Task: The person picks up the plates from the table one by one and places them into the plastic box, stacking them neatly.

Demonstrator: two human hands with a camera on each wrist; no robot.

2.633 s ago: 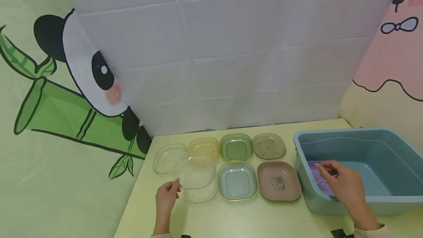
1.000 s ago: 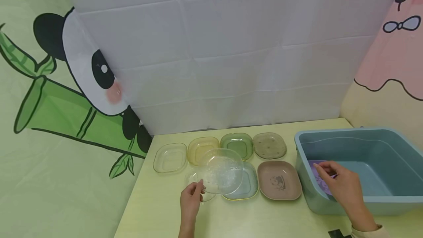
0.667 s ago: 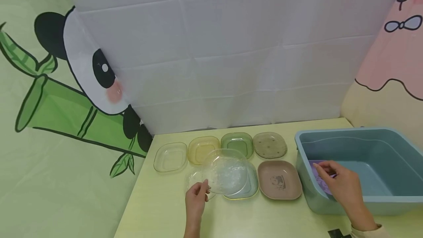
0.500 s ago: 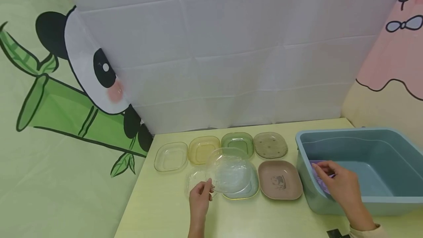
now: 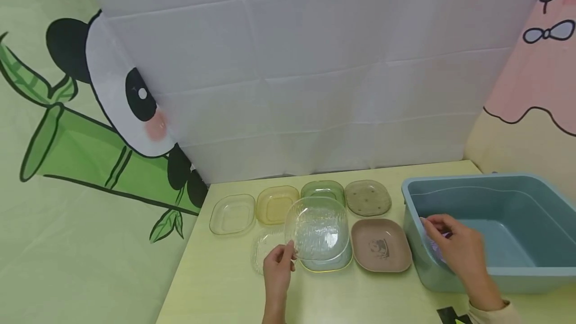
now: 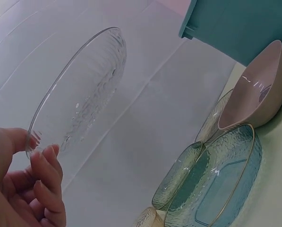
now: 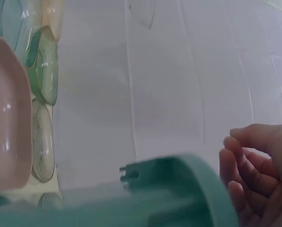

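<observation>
My left hand (image 5: 278, 268) pinches the near-left edge of a clear, ripple-textured plate (image 5: 317, 226), thumb on top. The plate is raised over a blue plate with a gold rim (image 5: 326, 265) and overlaps the green plate (image 5: 321, 190) in the head view. The left wrist view shows the clear plate (image 6: 79, 94) tilted, fingers under its rim. My right hand (image 5: 459, 249) hovers over the near-left side of a blue-green plastic tub (image 5: 531, 271). Its fingers are loosely bent; the right wrist view shows nothing between them. A purple item (image 5: 436, 250) in the tub is mostly hidden behind that hand.
On the pale yellow table (image 5: 216, 289) lie a clear square plate (image 5: 232, 214), a yellow plate (image 5: 277, 205), a grey-brown spotted plate (image 5: 368, 197), a pinkish-brown plate with a panda print (image 5: 381, 245) and a clear scalloped plate (image 5: 265, 248). White cloth (image 5: 315, 74) hangs behind.
The left hand has carried the clear plate to the right, from above the scalloped plate to above the blue plate. The right hand has shifted slightly left over the tub.
</observation>
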